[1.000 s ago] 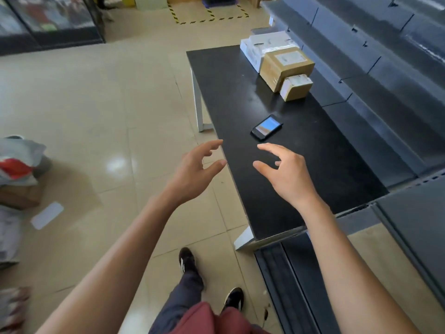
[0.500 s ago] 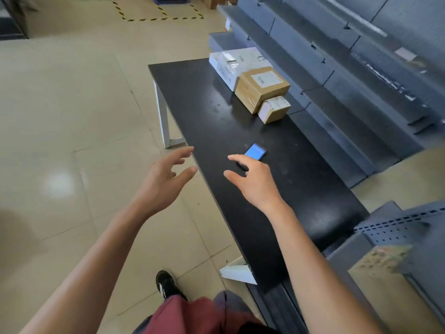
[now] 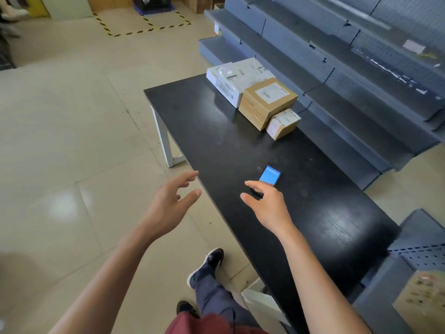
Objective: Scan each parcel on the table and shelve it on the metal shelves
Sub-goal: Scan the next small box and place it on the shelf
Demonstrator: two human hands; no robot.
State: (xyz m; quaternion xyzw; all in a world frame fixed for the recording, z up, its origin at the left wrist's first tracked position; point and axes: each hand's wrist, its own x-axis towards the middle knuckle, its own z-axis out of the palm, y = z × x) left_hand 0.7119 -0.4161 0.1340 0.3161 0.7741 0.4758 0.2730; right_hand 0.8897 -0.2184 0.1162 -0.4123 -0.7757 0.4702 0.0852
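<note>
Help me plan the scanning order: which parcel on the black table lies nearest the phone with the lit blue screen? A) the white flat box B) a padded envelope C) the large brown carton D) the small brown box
D: the small brown box sits at the near end of the parcel row, closest to the phone.

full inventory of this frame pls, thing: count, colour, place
table: 1, black top, white legs, centre
white parcel: 1, white, far end of table
large cardboard parcel: 1, brown, beside the white parcel
small cardboard parcel: 1, brown with label, nearest of the row
phone: 1, lit blue screen, mid-table
metal shelves: grey, right of table
hazard tape: yellow-black, far floor
shoes: 2, black, near floor
left hand: 1, open, empty, over table edge
right hand: 1, open, at phone's near end
</note>
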